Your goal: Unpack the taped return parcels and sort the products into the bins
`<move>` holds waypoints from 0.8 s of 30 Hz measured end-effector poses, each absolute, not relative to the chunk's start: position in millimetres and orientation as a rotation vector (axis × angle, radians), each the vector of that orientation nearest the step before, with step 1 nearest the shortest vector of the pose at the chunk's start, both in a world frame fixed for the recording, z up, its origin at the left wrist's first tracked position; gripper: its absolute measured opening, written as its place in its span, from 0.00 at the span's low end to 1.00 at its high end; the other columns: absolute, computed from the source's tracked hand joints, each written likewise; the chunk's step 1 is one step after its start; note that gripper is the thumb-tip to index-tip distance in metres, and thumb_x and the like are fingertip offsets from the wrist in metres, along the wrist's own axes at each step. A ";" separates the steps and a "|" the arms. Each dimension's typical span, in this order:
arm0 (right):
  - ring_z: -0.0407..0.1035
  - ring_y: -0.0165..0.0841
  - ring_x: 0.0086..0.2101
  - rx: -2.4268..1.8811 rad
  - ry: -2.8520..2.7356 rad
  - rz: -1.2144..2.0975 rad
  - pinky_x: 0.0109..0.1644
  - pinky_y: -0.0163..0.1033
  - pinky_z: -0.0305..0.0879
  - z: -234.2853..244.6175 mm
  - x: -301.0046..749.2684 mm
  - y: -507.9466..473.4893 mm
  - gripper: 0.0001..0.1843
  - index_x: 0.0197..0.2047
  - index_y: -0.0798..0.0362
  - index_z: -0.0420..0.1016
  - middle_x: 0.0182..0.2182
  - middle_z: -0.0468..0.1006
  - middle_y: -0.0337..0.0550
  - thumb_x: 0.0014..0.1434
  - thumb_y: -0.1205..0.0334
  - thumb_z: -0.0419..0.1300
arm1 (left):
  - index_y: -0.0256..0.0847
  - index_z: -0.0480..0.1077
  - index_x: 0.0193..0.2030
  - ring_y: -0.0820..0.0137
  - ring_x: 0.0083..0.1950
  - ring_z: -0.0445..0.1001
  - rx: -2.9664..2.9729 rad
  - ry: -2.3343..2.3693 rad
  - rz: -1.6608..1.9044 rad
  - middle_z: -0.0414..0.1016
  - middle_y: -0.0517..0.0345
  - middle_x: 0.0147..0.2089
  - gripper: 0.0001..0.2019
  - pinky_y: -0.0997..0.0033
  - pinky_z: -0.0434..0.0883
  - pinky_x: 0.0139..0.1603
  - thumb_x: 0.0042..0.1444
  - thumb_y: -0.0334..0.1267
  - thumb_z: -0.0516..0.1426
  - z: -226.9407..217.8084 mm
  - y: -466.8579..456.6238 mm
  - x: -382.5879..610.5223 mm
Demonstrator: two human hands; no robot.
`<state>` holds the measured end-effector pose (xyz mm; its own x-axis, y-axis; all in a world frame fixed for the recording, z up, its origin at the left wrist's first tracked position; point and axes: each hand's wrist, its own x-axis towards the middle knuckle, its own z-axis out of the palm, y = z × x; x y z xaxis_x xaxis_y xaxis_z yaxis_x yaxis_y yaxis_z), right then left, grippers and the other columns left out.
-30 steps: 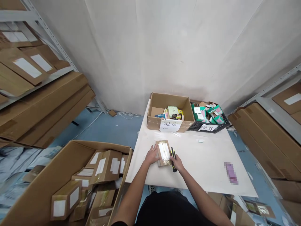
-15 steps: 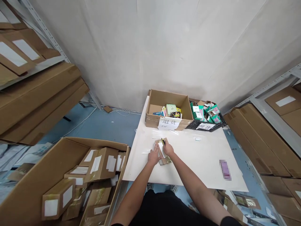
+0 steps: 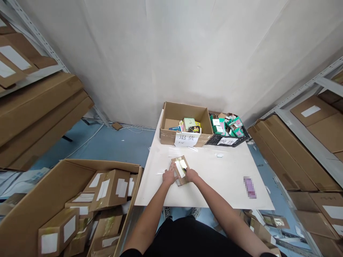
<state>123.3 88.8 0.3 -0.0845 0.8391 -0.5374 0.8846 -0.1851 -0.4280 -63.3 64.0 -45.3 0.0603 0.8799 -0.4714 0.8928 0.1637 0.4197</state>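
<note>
A small cardboard box (image 3: 183,160) with a white label and shiny tape lies slightly turned on the white table. My left hand (image 3: 169,175) grips its left edge, with fingers and thumb apart against the side. In my right hand (image 3: 191,175) is a thin black-and-yellow tool, apparently a box cutter (image 3: 184,170), its tip over the label near the box's right edge. The fingers are closed around the tool and hide most of it. I cannot make out the blade.
Behind stand an open carton (image 3: 166,136) of small packs and a black crate (image 3: 238,142) of green-white boxes. A pixelated purple item (image 3: 249,187) lies right on the table (image 3: 214,189). A large carton (image 3: 63,175) of parcels stands left; shelves with boxes flank both sides.
The right hand with the tool has drawn back from the box's far end toward me. The left hand has slid to the left edge, and more of the box's top shows. The view has shifted slightly.
</note>
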 end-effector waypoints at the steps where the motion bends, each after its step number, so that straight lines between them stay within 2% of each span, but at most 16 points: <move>1: 0.80 0.52 0.45 2.067 1.940 -1.130 0.46 0.49 0.73 2.3 131.0 79.1 0.20 0.50 0.48 0.79 0.40 0.84 0.53 0.53 0.63 0.69 | 0.60 0.40 0.81 0.42 0.67 0.66 1.691 1.791 -0.035 0.31 0.65 0.84 0.49 0.47 0.71 0.60 0.57 0.57 0.61 -43.4 64.2 -62.7; 4: 0.81 0.53 0.38 2.028 1.857 -1.125 0.41 0.49 0.73 12.3 156.8 49.5 0.18 0.48 0.49 0.80 0.37 0.84 0.54 0.52 0.66 0.68 | 0.59 0.39 0.81 0.43 0.67 0.65 1.700 1.799 -0.058 0.31 0.65 0.84 0.50 0.47 0.71 0.61 0.57 0.57 0.60 -38.0 63.2 -59.5; 8: 0.80 0.45 0.29 1.898 1.756 -1.131 0.33 0.44 0.72 30.4 189.7 27.4 0.11 0.45 0.50 0.80 0.37 0.84 0.51 0.58 0.63 0.65 | 0.57 0.39 0.81 0.45 0.66 0.66 1.731 1.798 -0.113 0.33 0.62 0.84 0.49 0.48 0.71 0.60 0.58 0.56 0.60 -30.1 62.0 -54.7; 11: 0.81 0.43 0.37 2.006 1.868 -1.004 0.38 0.40 0.70 34.2 207.2 18.2 0.12 0.51 0.50 0.75 0.42 0.84 0.51 0.69 0.59 0.55 | 0.55 0.42 0.81 0.47 0.66 0.67 1.764 1.819 -0.155 0.37 0.59 0.84 0.49 0.51 0.72 0.59 0.58 0.54 0.61 -23.1 62.5 -49.6; 14: 0.80 0.42 0.43 2.349 1.874 -0.923 0.42 0.38 0.68 22.5 210.8 8.1 0.16 0.59 0.50 0.67 0.44 0.84 0.51 0.74 0.54 0.48 | 0.53 0.46 0.81 0.48 0.66 0.67 1.789 1.861 -0.148 0.39 0.56 0.84 0.46 0.54 0.72 0.58 0.59 0.54 0.61 -18.6 55.3 -34.3; 16: 0.81 0.40 0.38 2.562 1.741 -1.081 0.39 0.37 0.68 10.5 205.8 3.5 0.18 0.58 0.50 0.65 0.40 0.84 0.48 0.75 0.48 0.47 | 0.48 0.47 0.80 0.49 0.65 0.68 1.792 1.909 -0.133 0.40 0.50 0.84 0.44 0.55 0.72 0.58 0.62 0.54 0.58 -17.9 43.0 -16.6; 19: 0.79 0.37 0.29 2.808 1.546 -1.516 0.33 0.36 0.69 -3.2 199.3 3.5 0.22 0.50 0.48 0.65 0.32 0.82 0.40 0.70 0.39 0.48 | 0.42 0.48 0.80 0.47 0.66 0.68 1.805 2.001 -0.110 0.46 0.38 0.81 0.41 0.52 0.70 0.60 0.66 0.56 0.54 -17.8 20.3 10.7; 21: 0.79 0.37 0.28 2.911 1.474 -1.781 0.31 0.36 0.70 -7.2 202.9 5.1 0.23 0.45 0.48 0.65 0.29 0.81 0.39 0.65 0.36 0.54 | 0.43 0.47 0.81 0.46 0.66 0.68 1.828 2.037 -0.093 0.54 0.34 0.78 0.42 0.49 0.69 0.61 0.66 0.57 0.55 -16.6 11.7 19.7; 24: 0.79 0.36 0.28 2.977 1.317 -2.114 0.30 0.35 0.70 -10.9 219.3 0.6 0.22 0.40 0.47 0.63 0.28 0.80 0.39 0.59 0.38 0.60 | 0.49 0.48 0.80 0.46 0.68 0.66 1.888 1.989 -0.061 0.61 0.36 0.74 0.43 0.49 0.68 0.62 0.63 0.57 0.58 -14.2 20.0 13.1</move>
<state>219.3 0.6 -10.9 0.2842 0.8196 -0.4975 0.0853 -0.5384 -0.8383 13.1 20.0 -14.2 -0.0112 0.9505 -0.3105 0.9676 0.0886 0.2362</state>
